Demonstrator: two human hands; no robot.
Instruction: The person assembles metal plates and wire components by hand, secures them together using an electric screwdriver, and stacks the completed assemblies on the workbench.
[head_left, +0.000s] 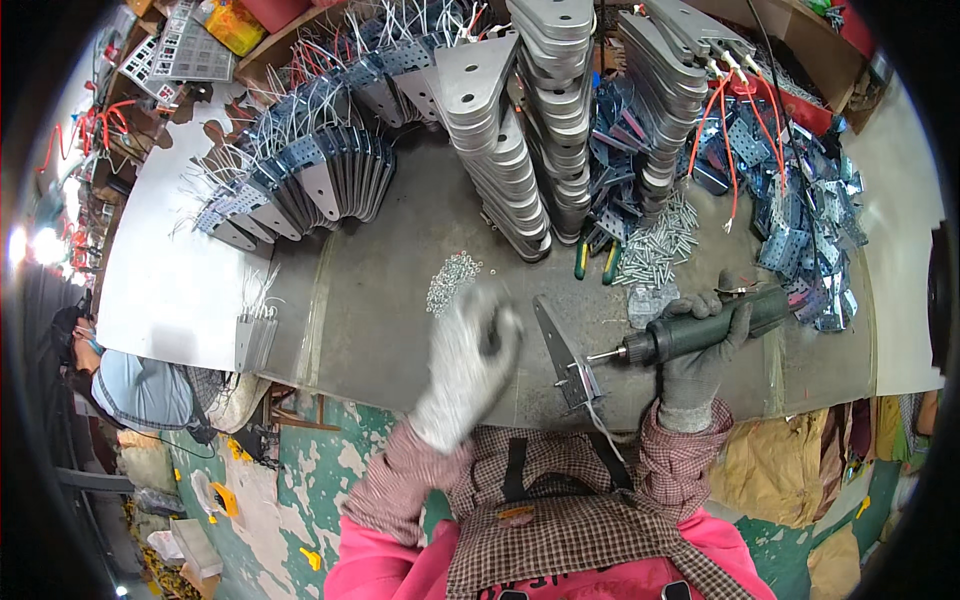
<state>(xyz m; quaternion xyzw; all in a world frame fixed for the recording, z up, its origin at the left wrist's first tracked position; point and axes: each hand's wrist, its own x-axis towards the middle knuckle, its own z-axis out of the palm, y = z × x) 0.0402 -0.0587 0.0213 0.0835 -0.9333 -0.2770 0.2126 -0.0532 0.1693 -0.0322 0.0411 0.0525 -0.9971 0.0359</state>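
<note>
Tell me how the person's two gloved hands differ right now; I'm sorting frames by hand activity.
The right hand is sharp and closed around a dark green power screwdriver; the left hand is motion-blurred and holds nothing visible. The right hand wears a grey glove, the left hand a whiter one. Both hover over the grey workbench.

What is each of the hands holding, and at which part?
Right hand grips the power screwdriver around its body. Left hand is blurred; cannot tell.

Both hands wear knitted cloth gloves, the left hand (468,360) in pale grey, the right hand (700,355) in darker grey. The power screwdriver (700,332) has a matt dark green casing. The bracket (562,352) is dull grey metal, on a scuffed metal-topped bench (400,300).
</note>
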